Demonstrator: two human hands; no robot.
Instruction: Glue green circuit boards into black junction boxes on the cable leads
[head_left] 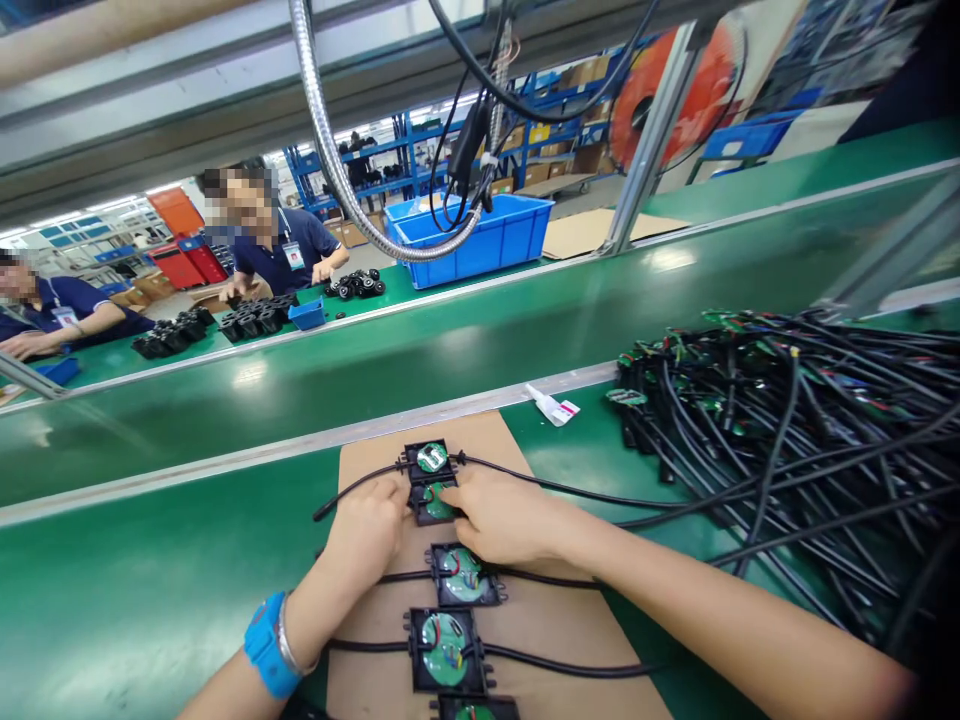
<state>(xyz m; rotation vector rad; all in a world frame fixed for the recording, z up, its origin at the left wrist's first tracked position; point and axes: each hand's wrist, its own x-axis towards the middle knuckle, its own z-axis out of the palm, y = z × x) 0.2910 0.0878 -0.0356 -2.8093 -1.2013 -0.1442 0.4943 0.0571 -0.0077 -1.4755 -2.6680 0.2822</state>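
- Left hand: fingers curled narrow, tips on the 9 o'clock edge of the second box; a blue watch sits on the wrist
- Right hand: fingers bent narrow over the 3 o'clock edge of the same box; whether either hand pinches or only presses cannot be told
- Position: the second box lies on the cardboard sheet, touching the top box at its 12 o'clock, with the third box just beside it at 6 o'clock
- Handling, as judged: a light, stiff plastic shell. The open green board and thin coloured wires inside look fragile. The black cable leaving each side seems springy enough to drag the shell askew. The outer walls or corner lugs are the safe hold, not the board
- Count on the cardboard sheet: five boxes in one column, the lowest cut by the picture edge, each with one round green board
- Count elsewhere: one white tube at 1 o'clock of the hands, one cable pile at 3 o'clock with strands too tangled to number, one blue bin at 12 o'clock, and two other people across the belt at 10 o'clock
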